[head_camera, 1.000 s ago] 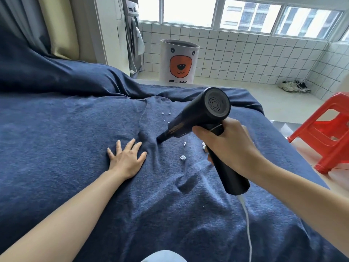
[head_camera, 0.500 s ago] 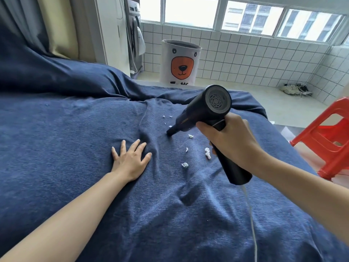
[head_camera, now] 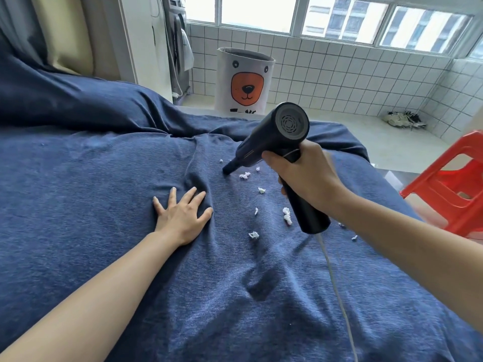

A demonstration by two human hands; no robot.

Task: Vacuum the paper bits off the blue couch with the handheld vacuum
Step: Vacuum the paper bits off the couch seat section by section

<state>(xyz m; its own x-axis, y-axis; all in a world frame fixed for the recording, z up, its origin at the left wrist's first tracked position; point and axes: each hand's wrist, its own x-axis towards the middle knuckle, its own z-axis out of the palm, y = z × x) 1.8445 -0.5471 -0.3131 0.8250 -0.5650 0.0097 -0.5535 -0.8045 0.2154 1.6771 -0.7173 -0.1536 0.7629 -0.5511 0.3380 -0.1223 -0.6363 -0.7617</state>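
Note:
The blue couch (head_camera: 91, 205) fills most of the view under a wrinkled dark blue cover. Several white paper bits (head_camera: 245, 175) lie scattered on it right of centre, more near the right edge (head_camera: 354, 237). My right hand (head_camera: 305, 176) grips the handle of the black handheld vacuum (head_camera: 277, 131). Its narrow nozzle (head_camera: 228, 169) points down-left and touches the fabric just left of the farthest bits. My left hand (head_camera: 181, 214) rests flat on the cover with fingers spread, left of the paper bits. A white cord (head_camera: 337, 291) trails from the vacuum's handle toward me.
A white fabric bin with an orange bear face (head_camera: 244, 82) stands on the tiled floor beyond the couch. A red plastic stool (head_camera: 449, 184) sits at the right. Shoes (head_camera: 403, 119) lie by the tiled wall. A washing machine (head_camera: 179, 45) stands at the back.
The vacuum and my right hand moved farther away across the cover, uncovering more paper bits nearer to me. My left hand stayed flat in about the same place.

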